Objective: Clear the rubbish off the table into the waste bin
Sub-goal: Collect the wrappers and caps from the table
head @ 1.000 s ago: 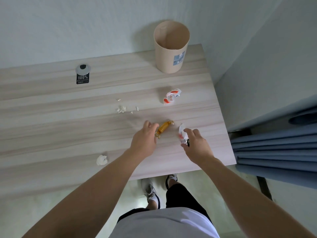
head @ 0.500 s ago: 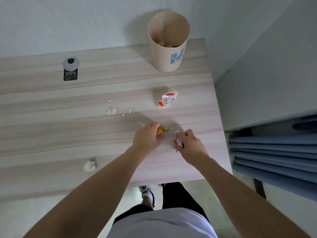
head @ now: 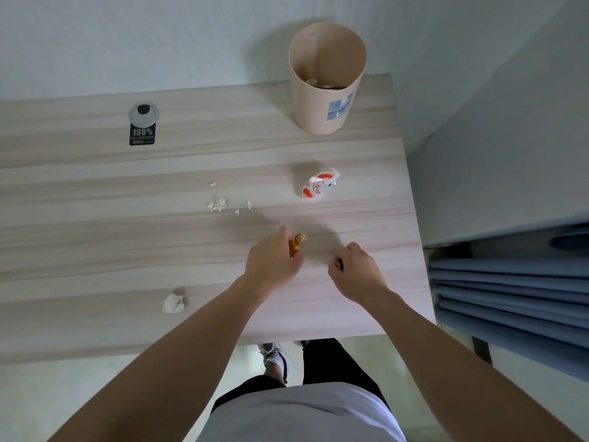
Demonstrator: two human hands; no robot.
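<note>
On the left part of the desk (head: 95, 193) nothing is cleared yet: 1 crumpled white paper ball (head: 173, 304) lies near the front edge, well apart from my hands. Further in, toward the middle, a small group of white paper crumbs (head: 218, 204) lies spread on the wood, with 2 or 3 tiny pieces just beside it. My left hand (head: 271, 263) is curled around a golden candy wrapper (head: 296, 245); only its twisted end shows past my fingers, and I judge it is already gripped and ready to be carried. My right hand (head: 358, 271) is closed too, and a small bit of red and dark material shows at its thumb side, so it holds a small wrapper (head: 339, 264), but I cannot tell its kind. Behind my hands, a red and white wrapper (head: 318, 186) lies untouched on the desk. At the far right corner stands the beige waste bin (head: 328, 100), upright, and a few pale pieces already lie at its bottom, so I think some rubbish went in. By my count, 2 pieces are in my hands and not yet in the bin, and 3 places on the desk wait: the ball, the crumbs, the red and white wrapper. The crumbs will probably be the slowest part.
</note>
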